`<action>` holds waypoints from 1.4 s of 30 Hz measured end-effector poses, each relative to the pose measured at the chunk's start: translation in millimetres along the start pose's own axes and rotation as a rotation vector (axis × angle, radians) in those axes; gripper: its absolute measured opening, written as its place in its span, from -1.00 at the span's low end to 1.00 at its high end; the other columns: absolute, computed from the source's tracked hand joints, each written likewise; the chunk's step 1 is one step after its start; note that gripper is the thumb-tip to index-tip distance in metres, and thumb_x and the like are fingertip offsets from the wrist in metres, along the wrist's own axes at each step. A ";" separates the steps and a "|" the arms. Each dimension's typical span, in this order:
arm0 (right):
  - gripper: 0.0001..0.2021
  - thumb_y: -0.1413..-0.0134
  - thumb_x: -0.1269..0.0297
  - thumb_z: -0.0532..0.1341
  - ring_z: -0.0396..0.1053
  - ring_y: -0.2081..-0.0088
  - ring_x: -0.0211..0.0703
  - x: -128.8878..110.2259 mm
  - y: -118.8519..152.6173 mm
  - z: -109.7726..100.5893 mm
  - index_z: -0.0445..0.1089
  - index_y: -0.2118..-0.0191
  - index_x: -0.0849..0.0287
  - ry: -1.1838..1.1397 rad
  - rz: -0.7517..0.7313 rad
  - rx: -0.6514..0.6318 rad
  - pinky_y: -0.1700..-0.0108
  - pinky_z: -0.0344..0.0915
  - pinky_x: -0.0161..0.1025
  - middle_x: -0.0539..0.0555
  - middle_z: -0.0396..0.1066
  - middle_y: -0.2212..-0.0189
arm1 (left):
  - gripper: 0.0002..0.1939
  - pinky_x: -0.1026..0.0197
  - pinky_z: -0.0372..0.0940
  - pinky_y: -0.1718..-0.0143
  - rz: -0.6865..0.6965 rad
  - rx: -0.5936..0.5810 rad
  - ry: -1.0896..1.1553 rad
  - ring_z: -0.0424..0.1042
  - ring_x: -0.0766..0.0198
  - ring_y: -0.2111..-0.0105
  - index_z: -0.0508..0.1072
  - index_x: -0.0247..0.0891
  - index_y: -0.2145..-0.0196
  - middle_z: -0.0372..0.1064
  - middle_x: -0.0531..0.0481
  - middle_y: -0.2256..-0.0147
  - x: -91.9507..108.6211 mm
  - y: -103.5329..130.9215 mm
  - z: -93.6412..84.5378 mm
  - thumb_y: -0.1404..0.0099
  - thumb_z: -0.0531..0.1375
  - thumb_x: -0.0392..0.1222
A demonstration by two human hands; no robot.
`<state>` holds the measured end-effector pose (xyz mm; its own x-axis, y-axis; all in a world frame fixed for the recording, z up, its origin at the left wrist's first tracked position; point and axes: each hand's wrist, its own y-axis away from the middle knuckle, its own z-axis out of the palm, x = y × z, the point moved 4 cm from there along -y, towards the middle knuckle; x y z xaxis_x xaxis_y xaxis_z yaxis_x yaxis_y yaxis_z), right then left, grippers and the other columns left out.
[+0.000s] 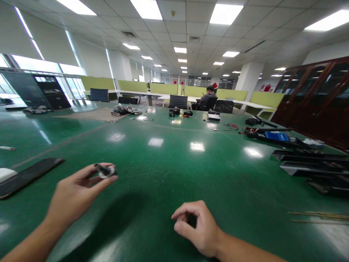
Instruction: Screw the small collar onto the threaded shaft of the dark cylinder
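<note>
My left hand (75, 193) is raised over the green tabletop (152, 182) on the left. Between its thumb and fingers it grips a small black and white part (105, 171) with a dark stub and a pale round collar; blur hides its exact kind. My right hand (197, 229) hovers lower, right of the middle, near the tabletop. Its fingers curl loosely, with a gap between index finger and thumb, and nothing shows in them. The two hands are well apart.
A long dark slab (29, 176) lies at left. Black metal channels (313, 163), a black tray with a blue item (276, 136) and thin brass-coloured rods (321, 216) lie at right. Small electronic parts (180, 112) sit at the far edge. A seated person (208, 99) is beyond.
</note>
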<state>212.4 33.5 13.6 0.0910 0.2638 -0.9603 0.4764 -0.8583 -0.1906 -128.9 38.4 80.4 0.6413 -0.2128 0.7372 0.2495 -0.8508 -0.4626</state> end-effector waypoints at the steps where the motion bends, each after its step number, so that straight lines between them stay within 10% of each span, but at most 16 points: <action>1: -0.79 -0.10 0.21 0.35 0.38 0.41 -0.18 -3.6 0.4 -5.3 0.56 0.24 0.26 0.034 -0.046 0.068 0.29 0.29 -0.23 0.07 0.47 0.47 | -0.51 0.02 0.45 -0.06 0.019 -0.134 0.096 0.54 0.18 0.10 0.50 -0.21 -0.02 0.54 0.07 0.08 8.2 1.5 24.1 -0.22 0.38 0.07; 5: -0.72 -0.13 0.34 0.26 0.36 0.31 -0.14 -7.4 1.8 -16.8 0.35 0.02 0.18 0.079 -0.136 0.241 0.22 0.29 -0.21 0.06 0.42 0.32 | -0.65 0.17 0.45 0.00 0.261 -0.496 0.248 0.48 0.19 0.02 0.48 -0.13 -0.07 0.45 -0.08 -0.01 61.4 22.9 102.3 -0.34 0.30 -0.08; 8: -0.42 0.01 0.50 0.23 0.36 0.18 -0.11 -1.8 2.0 -14.4 0.17 -0.16 0.12 0.198 -0.122 0.295 0.14 0.30 -0.20 0.09 0.38 0.15 | -0.60 0.16 0.40 0.01 0.385 -0.585 0.185 0.46 0.22 0.04 0.42 -0.03 -0.15 0.43 -0.05 0.01 77.0 40.4 126.4 -0.38 0.26 -0.14; 15: -0.21 0.23 0.62 0.16 0.33 0.05 -0.05 2.3 1.6 -3.1 0.12 -0.22 0.05 0.361 -0.107 0.192 0.08 0.31 -0.19 0.11 0.32 0.01 | -0.59 0.22 0.38 0.07 0.404 -0.576 0.199 0.48 0.28 0.14 0.41 -0.06 -0.02 0.48 0.04 0.13 47.2 59.5 127.3 -0.25 0.35 -0.27; 42: -0.93 0.00 0.40 0.31 0.40 0.37 -0.12 -10.4 0.3 2.5 0.47 0.32 0.16 0.481 -0.131 0.018 0.28 0.24 -0.21 0.03 0.43 0.43 | -0.64 0.21 0.38 0.26 0.594 -0.622 0.237 0.54 0.23 0.30 0.49 -0.19 0.03 0.55 -0.07 0.28 50.8 68.9 131.5 -0.20 0.36 -0.26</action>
<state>209.4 29.4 23.1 0.4268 0.5395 -0.7258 0.4959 -0.8108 -0.3111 16.3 32.1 21.2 0.3552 -0.7370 0.5750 -0.5593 -0.6604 -0.5010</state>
